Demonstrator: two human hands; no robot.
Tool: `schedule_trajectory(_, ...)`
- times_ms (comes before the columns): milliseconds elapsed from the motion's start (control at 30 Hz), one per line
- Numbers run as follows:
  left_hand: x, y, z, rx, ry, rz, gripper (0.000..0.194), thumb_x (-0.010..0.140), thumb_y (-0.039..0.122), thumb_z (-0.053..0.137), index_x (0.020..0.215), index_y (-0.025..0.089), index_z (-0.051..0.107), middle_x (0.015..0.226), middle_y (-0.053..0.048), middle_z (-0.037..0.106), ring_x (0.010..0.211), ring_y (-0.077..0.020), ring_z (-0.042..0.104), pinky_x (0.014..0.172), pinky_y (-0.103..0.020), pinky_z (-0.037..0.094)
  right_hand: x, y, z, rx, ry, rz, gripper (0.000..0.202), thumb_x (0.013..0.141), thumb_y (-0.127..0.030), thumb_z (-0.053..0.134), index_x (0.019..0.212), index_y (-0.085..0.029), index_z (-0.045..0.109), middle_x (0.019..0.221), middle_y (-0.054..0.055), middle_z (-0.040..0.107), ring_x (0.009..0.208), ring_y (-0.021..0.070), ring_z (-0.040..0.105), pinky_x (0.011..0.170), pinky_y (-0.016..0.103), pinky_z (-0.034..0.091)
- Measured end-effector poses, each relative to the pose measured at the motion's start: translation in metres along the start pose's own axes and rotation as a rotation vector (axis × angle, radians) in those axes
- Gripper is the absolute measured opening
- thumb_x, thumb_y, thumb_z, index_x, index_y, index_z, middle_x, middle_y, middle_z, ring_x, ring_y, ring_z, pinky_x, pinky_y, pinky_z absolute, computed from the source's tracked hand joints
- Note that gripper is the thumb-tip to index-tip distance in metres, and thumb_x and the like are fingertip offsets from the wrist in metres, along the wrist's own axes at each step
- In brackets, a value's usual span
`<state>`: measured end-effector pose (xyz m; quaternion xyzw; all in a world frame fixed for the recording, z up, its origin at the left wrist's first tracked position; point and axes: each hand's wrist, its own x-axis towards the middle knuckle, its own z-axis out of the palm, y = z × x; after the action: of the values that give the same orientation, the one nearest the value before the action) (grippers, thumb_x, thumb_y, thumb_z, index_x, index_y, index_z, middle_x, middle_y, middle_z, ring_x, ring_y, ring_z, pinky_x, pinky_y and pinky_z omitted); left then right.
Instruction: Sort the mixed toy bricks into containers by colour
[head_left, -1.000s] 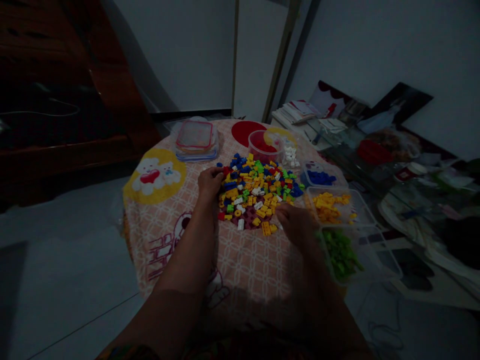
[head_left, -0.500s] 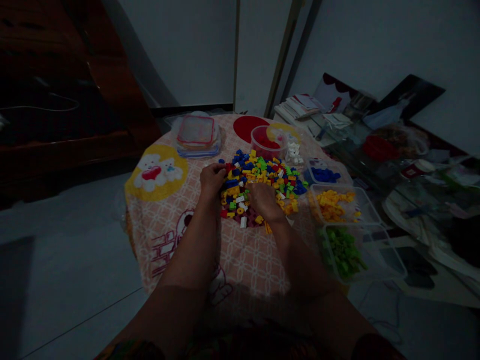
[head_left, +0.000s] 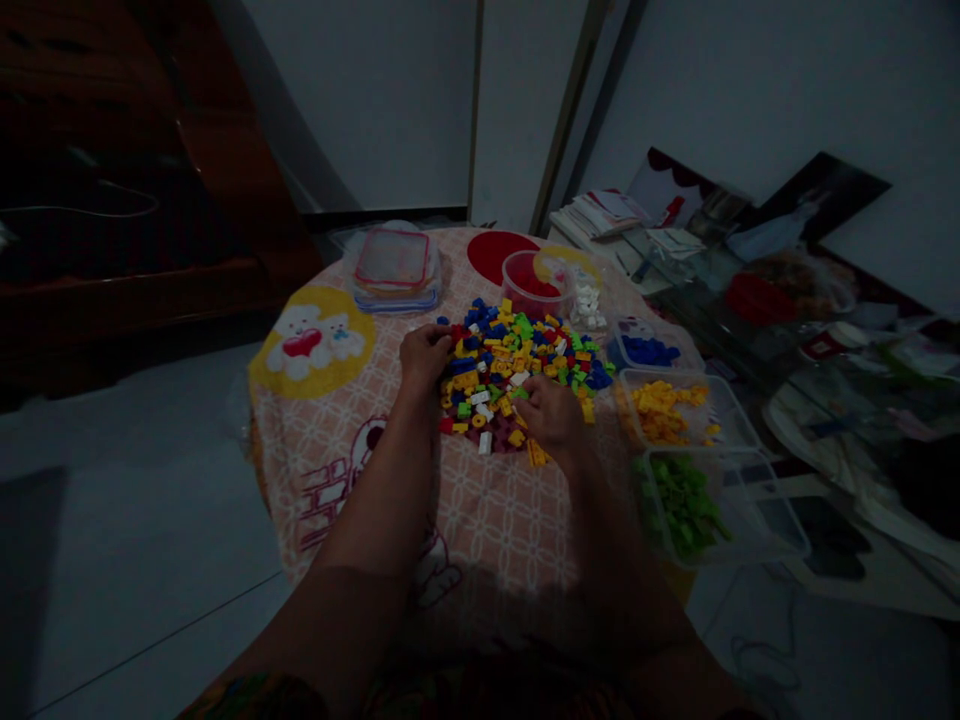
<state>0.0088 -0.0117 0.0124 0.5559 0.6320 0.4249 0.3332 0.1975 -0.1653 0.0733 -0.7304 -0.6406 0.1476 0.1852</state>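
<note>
A heap of mixed toy building bricks (head_left: 499, 360) in yellow, blue, green, white and red lies on the cloth before me. My left hand (head_left: 426, 354) rests at the heap's left edge with its fingers curled, close to a red brick (head_left: 457, 332); what its fingertips hold, if anything, is hidden. At the near right side of the heap, my right hand (head_left: 553, 412) pinches a small green brick (head_left: 519, 393) between thumb and fingers. Sorted bricks fill the clear boxes on the right: blue bricks (head_left: 651, 350), yellow bricks (head_left: 666, 410) and green bricks (head_left: 686, 505).
Behind the heap stand a round clear tub (head_left: 534, 288) with red bricks and a small pile of white bricks (head_left: 589, 306). Stacked lidded containers (head_left: 395, 270) sit at the back left. A cluttered glass table (head_left: 705, 275) adjoins on the right.
My right hand has drawn back from the middle of the heap, toward me and to the right, and a green brick now shows at its fingertips. The left hand has hardly moved.
</note>
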Motion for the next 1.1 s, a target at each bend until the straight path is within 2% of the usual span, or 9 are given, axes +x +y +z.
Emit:
schedule_trajectory(133,0.002,0.000,-0.002,0.022,-0.004,0.015,0.033,0.078,0.021,0.064,0.103,0.019,0.085,0.098,-0.005,0.083,0.095,-0.0227,0.075,0.088,-0.031,0.055,-0.027,0.029,-0.027,0.009,0.143,0.056,0.016,0.090,-0.031,0.066,0.101,-0.023,0.074,0.090,0.005,0.079,0.082,0.0212,0.071,0.071,0.029,0.044)
schedule_trajectory(267,0.003,-0.004,0.000,-0.005,-0.001,0.003,0.034,0.078,0.022,0.064,0.106,0.019,0.085,0.096,-0.005,0.082,0.091,-0.0219,0.074,0.085,-0.030,0.055,-0.059,0.065,-0.066,-0.067,0.183,0.166,0.020,0.085,-0.031,0.066,0.099,-0.021,0.077,0.081,0.004,0.078,0.077,0.0216,0.071,0.070,0.030,0.044)
schedule_trajectory(400,0.005,-0.010,0.004,-0.026,0.005,0.003,0.037,0.078,0.023,0.063,0.107,0.020,0.085,0.099,-0.005,0.082,0.092,-0.0221,0.075,0.087,-0.032,0.055,-0.093,0.101,-0.102,-0.366,0.144,0.338,0.025,0.088,-0.034,0.063,0.100,-0.020,0.080,0.082,0.008,0.078,0.075,0.0237,0.069,0.064,0.031,0.038)
schedule_trajectory(500,0.008,-0.013,0.005,-0.020,0.006,0.007,0.037,0.078,0.024,0.063,0.108,0.020,0.085,0.101,-0.005,0.083,0.095,-0.0224,0.075,0.087,-0.032,0.055,-0.109,0.118,-0.114,-0.532,0.102,0.396,0.027,0.090,-0.035,0.062,0.103,-0.019,0.080,0.090,0.011,0.079,0.080,0.0262,0.071,0.064,0.033,0.038)
schedule_trajectory(633,0.009,-0.015,0.005,-0.004,-0.003,0.031,0.038,0.078,0.026,0.063,0.109,0.020,0.084,0.103,-0.005,0.083,0.098,-0.0227,0.075,0.088,-0.031,0.055,-0.104,0.121,-0.106,-0.478,0.158,0.376,0.037,0.093,-0.039,0.060,0.118,-0.020,0.079,0.091,0.011,0.080,0.085,0.0280,0.073,0.070,0.034,0.044)
schedule_trajectory(833,0.007,-0.017,0.005,-0.015,-0.004,0.015,0.038,0.078,0.027,0.063,0.109,0.022,0.084,0.105,-0.006,0.083,0.098,-0.0225,0.075,0.090,-0.031,0.055,-0.067,0.097,-0.079,-0.281,0.286,0.327,0.033,0.092,-0.038,0.058,0.107,-0.020,0.081,0.092,0.013,0.082,0.086,0.0281,0.074,0.072,0.035,0.046)
schedule_trajectory(967,0.006,-0.016,0.005,-0.030,0.001,-0.001,0.037,0.080,0.027,0.062,0.108,0.021,0.084,0.105,-0.006,0.083,0.099,-0.0229,0.075,0.088,-0.031,0.055,-0.050,0.081,-0.064,-0.161,0.262,0.247,0.032,0.092,-0.038,0.057,0.105,-0.021,0.081,0.091,0.011,0.082,0.088,0.0266,0.074,0.073,0.033,0.047)
schedule_trajectory(1100,0.003,-0.008,0.001,-0.035,-0.030,-0.012,0.033,0.080,0.024,0.062,0.105,0.020,0.084,0.105,-0.006,0.083,0.095,-0.0223,0.075,0.087,-0.030,0.056,-0.044,0.078,-0.051,-0.112,0.248,0.193,0.033,0.093,-0.041,0.055,0.102,-0.022,0.080,0.085,0.009,0.080,0.083,0.0251,0.074,0.073,0.032,0.046)
